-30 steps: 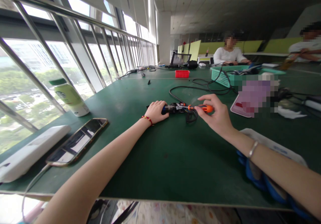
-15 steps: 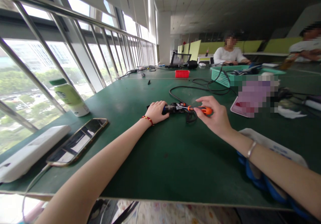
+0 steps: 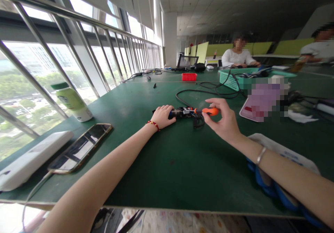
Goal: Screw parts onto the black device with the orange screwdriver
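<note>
My left hand (image 3: 164, 116) is closed over the left end of a small black device (image 3: 182, 113) with red wiring, pressing it onto the green table (image 3: 161, 156). My right hand (image 3: 223, 120) pinches the orange handle of a screwdriver (image 3: 207, 111), whose thin shaft lies level and points left into the device. A black cable (image 3: 206, 92) runs from the device toward the back of the table. A red string bracelet sits on my left wrist and a silver bangle on my right.
A phone (image 3: 80, 147) and a white power bank (image 3: 31, 159) lie at the left front, with a green-capped bottle (image 3: 71, 101) behind them. A red box (image 3: 189, 77), a teal basket (image 3: 232, 78) and cables sit farther back. Two other people sit at the far tables.
My right hand has turned the screwdriver handle a little, my fingers shifting around it, while its tip stays at the device. My left hand has not moved.
</note>
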Tool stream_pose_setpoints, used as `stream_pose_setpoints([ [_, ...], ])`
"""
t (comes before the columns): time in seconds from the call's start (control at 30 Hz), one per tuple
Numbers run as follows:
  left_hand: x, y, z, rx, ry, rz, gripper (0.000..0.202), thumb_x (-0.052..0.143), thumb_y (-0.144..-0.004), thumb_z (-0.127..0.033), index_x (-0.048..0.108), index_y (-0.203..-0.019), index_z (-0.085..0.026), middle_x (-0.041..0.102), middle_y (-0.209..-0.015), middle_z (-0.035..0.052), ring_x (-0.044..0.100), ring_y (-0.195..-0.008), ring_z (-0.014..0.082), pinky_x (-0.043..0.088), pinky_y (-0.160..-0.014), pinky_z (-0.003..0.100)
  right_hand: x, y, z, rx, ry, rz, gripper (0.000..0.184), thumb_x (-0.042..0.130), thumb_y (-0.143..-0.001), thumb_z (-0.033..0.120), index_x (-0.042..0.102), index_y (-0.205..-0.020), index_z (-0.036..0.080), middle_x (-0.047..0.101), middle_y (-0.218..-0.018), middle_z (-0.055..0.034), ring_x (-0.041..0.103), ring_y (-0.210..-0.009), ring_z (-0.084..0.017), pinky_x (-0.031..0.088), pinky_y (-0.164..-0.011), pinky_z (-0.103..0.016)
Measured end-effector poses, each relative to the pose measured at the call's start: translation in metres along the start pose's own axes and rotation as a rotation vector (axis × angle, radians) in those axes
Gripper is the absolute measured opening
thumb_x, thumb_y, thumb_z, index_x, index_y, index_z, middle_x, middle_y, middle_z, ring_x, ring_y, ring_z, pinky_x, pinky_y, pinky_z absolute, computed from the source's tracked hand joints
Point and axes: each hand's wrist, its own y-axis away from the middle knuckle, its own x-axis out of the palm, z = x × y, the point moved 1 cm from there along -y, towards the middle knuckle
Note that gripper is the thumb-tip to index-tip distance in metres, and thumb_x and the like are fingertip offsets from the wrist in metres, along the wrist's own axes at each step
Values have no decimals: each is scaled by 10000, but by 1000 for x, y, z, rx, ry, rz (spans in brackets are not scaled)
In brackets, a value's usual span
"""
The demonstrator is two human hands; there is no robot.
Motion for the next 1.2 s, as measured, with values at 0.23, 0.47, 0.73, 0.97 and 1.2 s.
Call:
stream_pose_setpoints([
  [0.23, 0, 0, 0, 9, 45, -53, 345, 514, -741, -345, 555, -1052, -201, 577, -1066, 60, 466, -1041, 244, 375, -931, 380, 3, 0, -4, -22, 16, -8, 298, 587, -755, 270, 511, -1040, 227, 587, -807, -31, 582, -775, -204, 475, -738, -354],
  [0.47, 2, 1, 1, 6, 21, -105, 375, 511, -771, -309, 563, -1124, -195, 525, -1190, 69, 376, -1164, 265, 283, -1033, 437, 7, -2, -4, -31, 8, -60, 302, 566, -769, 251, 498, -1061, 209, 592, -863, -54, 582, -805, -210, 480, -763, -376],
  [0.73, 3, 1, -3, 68, -28, -128, 420, 467, -806, -212, 490, -1222, -159, 483, -1260, 86, 367, -1182, 252, 272, -1049, 420, 5, -4, -7, -1, 54, -19, 251, 579, -781, 318, 528, -1007, 220, 607, -797, -36, 580, -787, -214, 479, -751, -379],
  [0.97, 0, 2, -2, 50, -12, -111, 439, 488, -798, -241, 481, -1226, -143, 497, -1243, 101, 378, -1173, 256, 285, -1041, 424, 4, -5, -10, 18, 17, -54, 359, 575, -765, 269, 486, -1109, 214, 611, -904, -57, 585, -866, -219, 481, -783, -375],
  [1.2, 3, 3, 0, 14, 4, -86, 458, 501, -785, -272, 482, -1224, -145, 508, -1228, 89, 384, -1167, 255, 283, -1041, 411, 2, -6, -9, 32, 49, -21, 282, 586, -772, 339, 529, -1018, 214, 612, -723, -22, 585, -774, -217, 479, -748, -376],
])
